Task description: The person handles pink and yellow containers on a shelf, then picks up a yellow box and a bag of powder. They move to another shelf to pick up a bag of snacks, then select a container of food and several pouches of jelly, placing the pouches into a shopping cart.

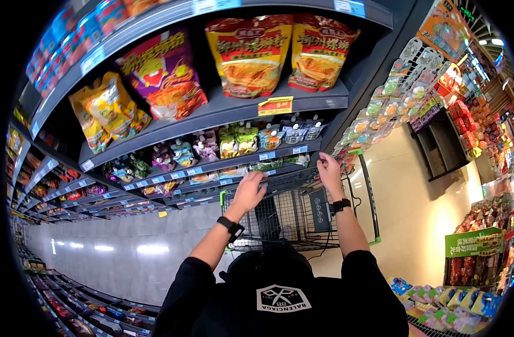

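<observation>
Both my arms reach forward over a wire shopping cart (285,216) with green corner parts. My left hand (250,194) is in front of the lower shelves, above the cart's left side, its fingers apart and nothing in it. My right hand (329,171) is raised by the right end of the shelves, fingers bent and pressed together; whether it holds something small cannot be made out. Ahead of my hands, pouches with spouts (239,140) line a lower shelf. Above them stand two red and yellow bags (250,56), a purple bag (164,76) and yellow bags (108,106).
Shelves of packets run away at the left over a grey floor (128,247). A rack of small hanging packs (389,104) is at the shelf's right end. Farther right are a dark stand (445,149), red goods (464,121) and a green sign (473,242).
</observation>
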A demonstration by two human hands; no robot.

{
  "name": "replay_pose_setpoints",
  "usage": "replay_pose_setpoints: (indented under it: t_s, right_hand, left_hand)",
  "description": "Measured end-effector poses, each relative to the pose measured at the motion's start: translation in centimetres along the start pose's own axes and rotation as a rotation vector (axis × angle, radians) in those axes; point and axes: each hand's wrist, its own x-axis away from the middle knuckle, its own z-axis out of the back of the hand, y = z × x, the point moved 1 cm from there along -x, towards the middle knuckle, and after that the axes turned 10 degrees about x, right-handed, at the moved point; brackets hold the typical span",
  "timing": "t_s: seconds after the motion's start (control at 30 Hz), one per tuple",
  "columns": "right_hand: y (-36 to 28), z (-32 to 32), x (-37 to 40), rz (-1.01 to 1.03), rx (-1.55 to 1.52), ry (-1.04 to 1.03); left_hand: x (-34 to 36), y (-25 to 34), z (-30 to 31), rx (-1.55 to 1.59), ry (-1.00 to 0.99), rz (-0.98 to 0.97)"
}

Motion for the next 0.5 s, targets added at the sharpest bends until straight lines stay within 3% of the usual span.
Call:
replay_pose_setpoints:
  t_s: [0.03, 0.1, 0.17, 0.27, 0.37, 0.5]
  right_hand:
    - [-0.7, 0.8, -1.5, 0.057, 0.098, 0.044]
    - [-0.1, 1.0, -4.7, -0.038, 0.083, -0.032]
    - [1.6, -0.1, -7.4, 0.2, 0.167, 0.126]
    - [2.5, -0.7, -10.4, 0.215, 0.327, 0.02]
    - [3.9, -1.9, -12.9, 0.249, 0.393, 0.021]
    - [5.1, -2.5, -13.6, 0.219, 0.354, -0.012]
  left_hand:
    - [-2.6, 1.0, -0.7, -0.035, -0.008, -0.02]
    - [-7.7, 2.1, -2.2, -0.09, -0.015, -0.056]
    - [-12.2, 2.6, -4.0, -0.178, 0.002, -0.123]
    - [-17.9, 2.2, -6.3, -0.222, 0.001, -0.141]
    - [-21.6, 0.6, -8.5, -0.35, 0.013, -0.096]
    - [-23.6, -1.2, -11.0, -0.408, -0.115, 0.055]
